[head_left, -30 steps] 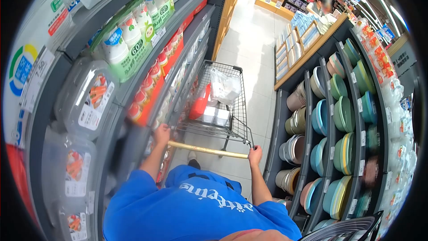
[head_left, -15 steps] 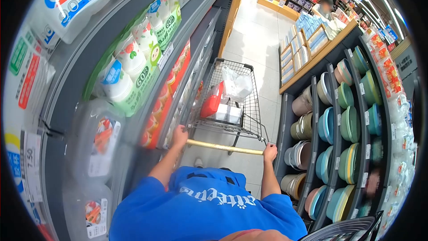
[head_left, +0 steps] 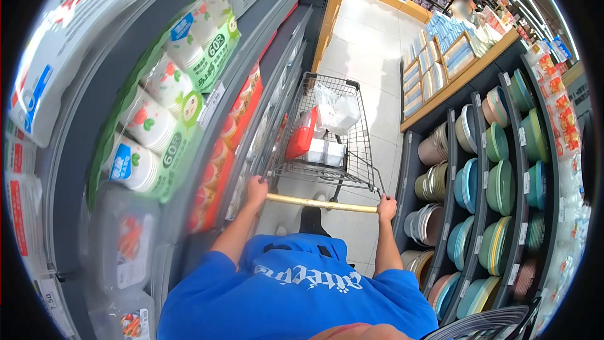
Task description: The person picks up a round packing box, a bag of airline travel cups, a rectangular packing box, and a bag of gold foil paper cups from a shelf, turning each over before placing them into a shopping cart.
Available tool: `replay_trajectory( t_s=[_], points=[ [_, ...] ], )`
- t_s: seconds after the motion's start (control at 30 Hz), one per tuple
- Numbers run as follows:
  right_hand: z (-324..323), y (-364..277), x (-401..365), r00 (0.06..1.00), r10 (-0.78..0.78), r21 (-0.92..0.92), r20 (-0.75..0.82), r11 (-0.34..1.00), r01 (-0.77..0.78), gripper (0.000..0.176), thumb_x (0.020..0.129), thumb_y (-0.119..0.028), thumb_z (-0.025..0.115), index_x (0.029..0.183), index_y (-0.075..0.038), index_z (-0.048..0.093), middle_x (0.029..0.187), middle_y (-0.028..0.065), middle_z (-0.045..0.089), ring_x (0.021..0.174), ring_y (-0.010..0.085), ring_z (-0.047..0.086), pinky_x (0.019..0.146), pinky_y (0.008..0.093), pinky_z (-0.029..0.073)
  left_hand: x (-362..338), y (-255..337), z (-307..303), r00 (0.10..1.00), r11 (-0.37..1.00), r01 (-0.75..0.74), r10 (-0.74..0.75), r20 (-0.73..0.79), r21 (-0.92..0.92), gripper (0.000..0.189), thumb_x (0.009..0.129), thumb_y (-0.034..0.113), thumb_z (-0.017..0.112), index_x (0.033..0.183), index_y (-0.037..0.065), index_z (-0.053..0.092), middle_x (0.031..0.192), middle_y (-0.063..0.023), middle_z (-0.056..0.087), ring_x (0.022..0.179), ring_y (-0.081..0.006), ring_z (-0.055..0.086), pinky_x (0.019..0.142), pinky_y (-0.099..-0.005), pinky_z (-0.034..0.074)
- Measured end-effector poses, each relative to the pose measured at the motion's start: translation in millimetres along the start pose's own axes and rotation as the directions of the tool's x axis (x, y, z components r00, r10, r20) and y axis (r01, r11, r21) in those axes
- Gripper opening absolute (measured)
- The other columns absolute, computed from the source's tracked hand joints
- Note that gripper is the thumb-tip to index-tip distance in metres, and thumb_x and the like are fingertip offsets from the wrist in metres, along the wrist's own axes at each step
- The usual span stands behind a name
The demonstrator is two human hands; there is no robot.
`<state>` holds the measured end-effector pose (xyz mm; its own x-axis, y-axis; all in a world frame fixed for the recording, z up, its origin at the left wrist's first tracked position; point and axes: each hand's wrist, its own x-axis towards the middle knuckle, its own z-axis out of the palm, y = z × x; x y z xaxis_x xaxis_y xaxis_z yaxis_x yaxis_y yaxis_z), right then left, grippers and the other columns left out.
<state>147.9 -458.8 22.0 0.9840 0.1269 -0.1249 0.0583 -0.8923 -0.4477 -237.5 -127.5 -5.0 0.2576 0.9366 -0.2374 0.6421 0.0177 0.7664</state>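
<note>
A shopping cart (head_left: 360, 151) of dark wire stands in front of me, with a yellow handle (head_left: 321, 203) across its near end. My left hand (head_left: 256, 192) is closed round the handle's left end, and my right hand (head_left: 387, 206) grips its right end. Inside the basket lie a red package (head_left: 304, 133), white boxes (head_left: 324, 151) and a clear plastic bag (head_left: 338, 113) with whitish contents that I cannot make out. Below the handle, a dark trouser leg and a shoe show on the floor.
Close on the left, a shelf holds bagged paper cups (head_left: 148, 123) and clear plastic containers (head_left: 126, 239). Stacked basins (head_left: 500, 187) fill the right shelving. A wood-edged display (head_left: 462, 82) juts out ahead on the right. Pale floor tiles (head_left: 365, 44) run forward; another person (head_left: 469, 5) stands beyond.
The left shelf goods have slid back toward me and the right basins shifted slightly, as the cart and I moved forward. One leg has come into view below the handle. Both hands keep their grip.
</note>
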Motion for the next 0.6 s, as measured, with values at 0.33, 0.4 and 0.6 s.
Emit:
replay_trajectory(
  t_s=[0.33, 0.4, 0.6],
  points=[
    [32.2, -54.5, 103.9, 0.993, -0.080, 0.232, 0.090, 0.971, 0.057, 0.030, 0.091, -0.023, 0.063, 0.099, 0.006, 0.065, 0.078, 0.0179, 0.069, 0.060, 0.0275, 0.071, 0.059, 0.0374, 0.055, 78.2, 56.2, 30.5, 0.997, 0.994, 0.058, -0.054, -0.048, 0.088, 0.018, 0.081, 0.019, 0.063, 0.088, 0.003, 0.068, 0.087, -0.0211, 0.068, 0.087, -0.0410, 0.065, 0.075, -0.0473, 0.048],
    [36.0, -63.0, 121.7, 0.990, -0.105, 0.265, 0.095, 0.961, 0.076, 0.028, 0.089, -0.020, 0.063, 0.099, 0.006, 0.065, 0.079, 0.0182, 0.069, 0.061, 0.0277, 0.071, 0.060, 0.0379, 0.055, 98.9, 64.6, 36.4, 0.998, 0.994, 0.061, -0.058, -0.034, 0.092, 0.018, 0.081, 0.018, 0.062, 0.088, 0.002, 0.069, 0.088, -0.0220, 0.068, 0.087, -0.0418, 0.065, 0.076, -0.0478, 0.048],
    [43.6, -95.5, 167.6, 0.979, -0.080, 0.269, 0.185, 0.963, 0.028, 0.027, 0.084, -0.019, 0.067, 0.102, 0.001, 0.066, 0.085, 0.0191, 0.071, 0.080, 0.0332, 0.071, 0.076, 0.0426, 0.054, 148.3, 88.4, 55.4, 0.998, 0.998, 0.018, -0.014, -0.055, 0.067, 0.020, 0.079, 0.016, 0.062, 0.085, -0.001, 0.069, 0.084, -0.0250, 0.067, 0.084, -0.0438, 0.064, 0.074, -0.0490, 0.047]
  ],
)
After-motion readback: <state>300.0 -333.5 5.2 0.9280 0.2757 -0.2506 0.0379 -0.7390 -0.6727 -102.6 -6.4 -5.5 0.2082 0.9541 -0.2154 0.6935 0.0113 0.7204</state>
